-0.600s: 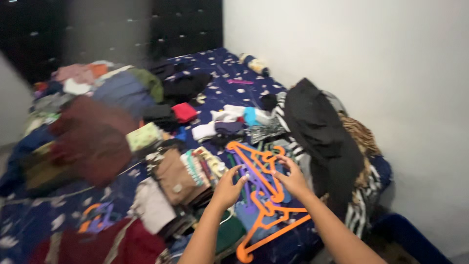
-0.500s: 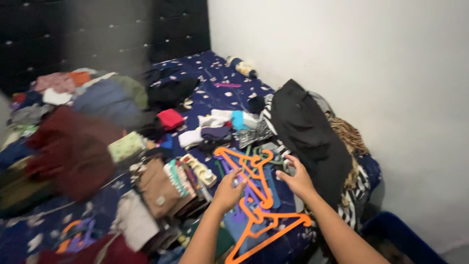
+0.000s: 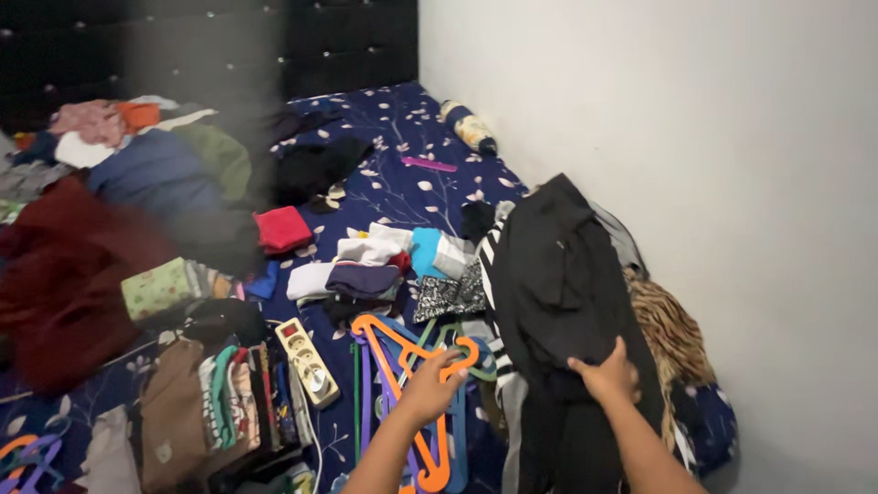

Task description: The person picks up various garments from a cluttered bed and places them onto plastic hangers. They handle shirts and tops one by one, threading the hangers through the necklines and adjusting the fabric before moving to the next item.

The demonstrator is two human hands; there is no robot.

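My left hand (image 3: pixel 430 389) rests on a pile of plastic hangers (image 3: pixel 407 366), orange, purple and green, lying on the blue flowered bed sheet (image 3: pixel 393 187); its fingers curl over an orange hanger's hook. My right hand (image 3: pixel 607 377) grips the black garment (image 3: pixel 553 274) that tops a heap of clothes by the wall, thumb up against the cloth. Beneath that garment lie a black-and-white striped piece (image 3: pixel 494 247) and a brown animal-print piece (image 3: pixel 672 334).
A beige power strip (image 3: pixel 306 363) lies left of the hangers. Folded clothes stand in a row (image 3: pixel 210 412) at lower left, small folded items (image 3: pixel 366 261) in the middle, a big loose pile (image 3: pixel 110 210) at left. White wall (image 3: pixel 695 137) on the right, dark headboard (image 3: pixel 210 46) behind.
My right hand left the hangers and moved right onto the black garment, taking hold of it. My left hand stays on the hangers. The view has shifted closer.
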